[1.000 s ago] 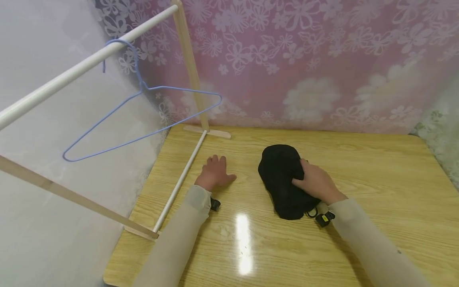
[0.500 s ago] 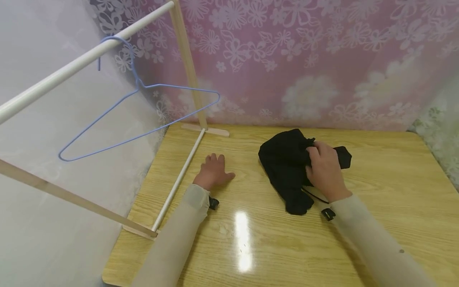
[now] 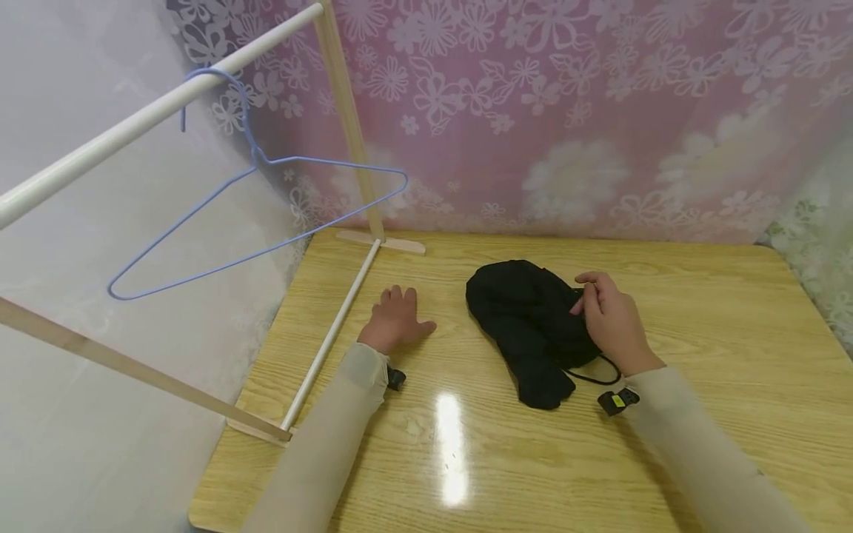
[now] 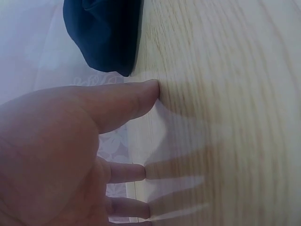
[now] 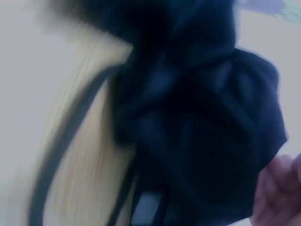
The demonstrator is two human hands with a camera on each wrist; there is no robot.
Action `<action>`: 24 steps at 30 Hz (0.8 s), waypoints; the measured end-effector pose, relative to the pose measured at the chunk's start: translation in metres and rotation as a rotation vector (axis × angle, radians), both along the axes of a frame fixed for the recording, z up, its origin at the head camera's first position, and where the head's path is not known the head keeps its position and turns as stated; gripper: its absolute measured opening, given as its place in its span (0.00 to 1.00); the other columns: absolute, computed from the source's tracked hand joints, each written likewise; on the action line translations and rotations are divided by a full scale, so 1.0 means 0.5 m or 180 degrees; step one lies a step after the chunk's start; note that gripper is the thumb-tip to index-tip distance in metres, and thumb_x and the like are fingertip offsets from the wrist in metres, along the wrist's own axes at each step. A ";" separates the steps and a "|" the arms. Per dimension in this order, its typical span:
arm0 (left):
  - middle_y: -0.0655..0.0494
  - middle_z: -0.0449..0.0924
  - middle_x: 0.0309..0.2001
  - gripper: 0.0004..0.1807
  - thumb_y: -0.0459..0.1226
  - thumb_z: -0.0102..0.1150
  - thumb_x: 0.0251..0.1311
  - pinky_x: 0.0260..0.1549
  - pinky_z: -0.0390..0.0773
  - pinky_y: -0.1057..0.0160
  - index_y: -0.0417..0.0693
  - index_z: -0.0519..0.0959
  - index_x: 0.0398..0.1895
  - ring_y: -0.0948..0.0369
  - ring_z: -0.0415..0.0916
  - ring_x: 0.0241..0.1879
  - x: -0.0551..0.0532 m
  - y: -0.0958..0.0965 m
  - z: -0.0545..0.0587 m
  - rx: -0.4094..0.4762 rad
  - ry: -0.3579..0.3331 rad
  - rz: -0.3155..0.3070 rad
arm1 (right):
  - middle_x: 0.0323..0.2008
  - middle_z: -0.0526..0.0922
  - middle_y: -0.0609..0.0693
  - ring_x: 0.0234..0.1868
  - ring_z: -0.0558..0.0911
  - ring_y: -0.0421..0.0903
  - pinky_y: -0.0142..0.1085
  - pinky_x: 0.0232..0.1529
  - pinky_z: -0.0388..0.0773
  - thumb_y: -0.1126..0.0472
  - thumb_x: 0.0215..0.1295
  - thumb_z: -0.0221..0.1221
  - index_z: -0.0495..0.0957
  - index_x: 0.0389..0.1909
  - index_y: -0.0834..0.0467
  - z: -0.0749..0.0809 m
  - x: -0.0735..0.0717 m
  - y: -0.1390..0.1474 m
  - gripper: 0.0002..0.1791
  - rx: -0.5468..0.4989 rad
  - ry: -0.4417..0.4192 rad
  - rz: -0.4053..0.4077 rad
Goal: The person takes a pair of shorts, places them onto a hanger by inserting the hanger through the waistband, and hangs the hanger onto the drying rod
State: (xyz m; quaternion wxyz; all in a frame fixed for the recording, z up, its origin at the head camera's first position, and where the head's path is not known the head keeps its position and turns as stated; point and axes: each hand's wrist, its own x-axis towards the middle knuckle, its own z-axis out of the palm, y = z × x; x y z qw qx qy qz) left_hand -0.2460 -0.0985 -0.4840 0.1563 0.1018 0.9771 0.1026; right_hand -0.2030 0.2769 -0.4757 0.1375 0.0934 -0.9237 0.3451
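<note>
A bundled black cloth item (image 3: 526, 311) lies crumpled on the wooden table, with a thin black cord (image 3: 603, 380) looping out on its near right side. My right hand (image 3: 616, 326) is at the cloth's right edge, its fingers loosely bent and thumb apart from the index finger. In the right wrist view the blurred cloth (image 5: 197, 113) fills the middle, and fingertips (image 5: 275, 193) show at its lower right edge. To the left, my left hand (image 3: 395, 318) has its fingers spread, with fingertips on the tabletop. The left wrist view shows its thumb (image 4: 127, 101) pointing out near the cloth (image 4: 106, 37).
A rack with a white top rail (image 3: 126, 126) and wooden uprights stands on the table's left side. From that rail hangs a blue wire hanger (image 3: 260, 252). Behind the table (image 3: 520, 474) is a pink flowered backdrop (image 3: 566, 111).
My right hand has gone from gripping the cloth to loosely bent fingers at its edge. The cloth was lifted and turned, then settled lower and slightly left. My left hand stays put.
</note>
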 end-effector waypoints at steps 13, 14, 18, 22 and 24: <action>0.31 0.56 0.73 0.45 0.61 0.59 0.69 0.68 0.63 0.33 0.39 0.61 0.75 0.34 0.53 0.75 0.000 -0.001 0.003 0.0086 0.0026 0.0015 | 0.68 0.64 0.79 0.67 0.65 0.76 0.68 0.66 0.61 0.56 0.74 0.55 0.61 0.72 0.77 -0.031 -0.015 0.046 0.35 0.0567 -0.0995 0.0321; 0.31 0.56 0.73 0.45 0.61 0.59 0.69 0.68 0.63 0.33 0.39 0.61 0.75 0.34 0.53 0.75 0.000 -0.001 0.001 0.0087 0.0028 0.0009 | 0.67 0.63 0.80 0.66 0.65 0.77 0.68 0.66 0.61 0.55 0.73 0.55 0.62 0.71 0.78 -0.033 -0.013 0.045 0.37 0.0651 -0.1048 0.0305; 0.32 0.57 0.73 0.45 0.62 0.58 0.69 0.68 0.63 0.33 0.39 0.62 0.74 0.34 0.54 0.74 -0.001 -0.002 -0.008 0.0104 0.0031 -0.0013 | 0.68 0.60 0.82 0.65 0.63 0.80 0.70 0.65 0.62 0.56 0.70 0.56 0.62 0.69 0.81 -0.032 0.000 0.041 0.37 0.0806 -0.1220 0.0221; 0.31 0.57 0.73 0.45 0.62 0.58 0.69 0.67 0.64 0.33 0.39 0.61 0.74 0.34 0.54 0.74 -0.001 -0.003 -0.013 0.0076 0.0041 -0.0021 | 0.65 0.64 0.80 0.64 0.67 0.77 0.69 0.63 0.66 0.60 0.74 0.56 0.64 0.69 0.79 -0.027 0.009 0.036 0.32 0.0586 -0.1216 0.0299; 0.31 0.57 0.73 0.45 0.62 0.58 0.69 0.67 0.64 0.33 0.39 0.61 0.74 0.34 0.55 0.74 -0.002 -0.003 -0.013 0.0071 0.0056 -0.0023 | 0.63 0.69 0.78 0.61 0.72 0.75 0.67 0.60 0.69 0.60 0.76 0.55 0.67 0.67 0.77 -0.025 0.012 0.033 0.28 0.0539 -0.1141 0.0328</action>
